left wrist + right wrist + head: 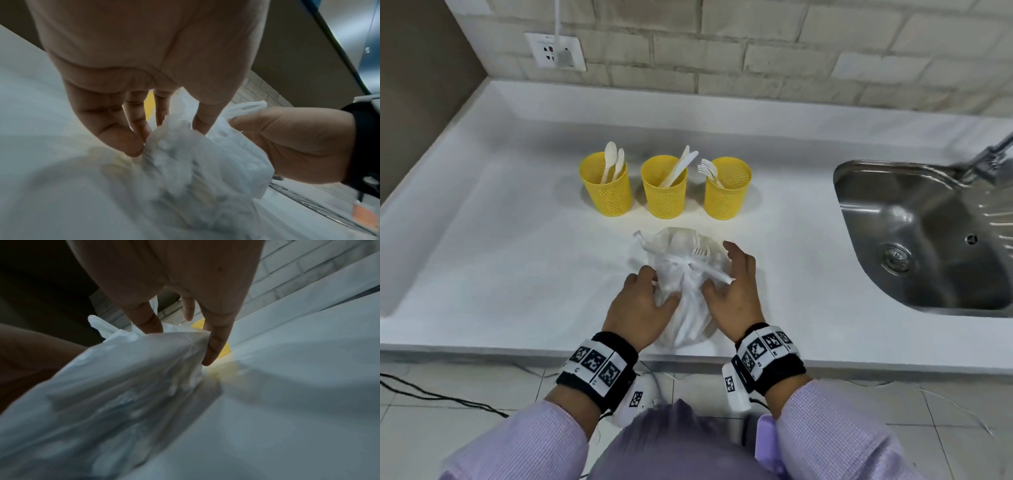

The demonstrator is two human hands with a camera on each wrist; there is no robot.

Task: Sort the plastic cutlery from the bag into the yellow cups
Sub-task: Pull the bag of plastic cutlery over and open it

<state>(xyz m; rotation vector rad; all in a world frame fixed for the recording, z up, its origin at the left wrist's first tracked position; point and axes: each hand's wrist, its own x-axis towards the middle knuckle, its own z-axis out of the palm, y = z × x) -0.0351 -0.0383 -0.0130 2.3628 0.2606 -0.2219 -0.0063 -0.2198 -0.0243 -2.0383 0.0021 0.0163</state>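
Observation:
A knotted white plastic bag lies on the white counter near its front edge, with white cutlery such as a fork showing through it. Behind it stand three yellow mesh cups: the left cup holds spoons, the middle cup knives, the right cup forks. My left hand pinches the bag's left side by the knot; in the left wrist view its fingertips nip the plastic. My right hand grips the bag's right side, thumb and fingers around the plastic.
A steel sink with a faucet sits at the right of the counter. A wall socket with a plug is on the brick wall behind. Black cables lie on the tiled floor below the counter's front edge.

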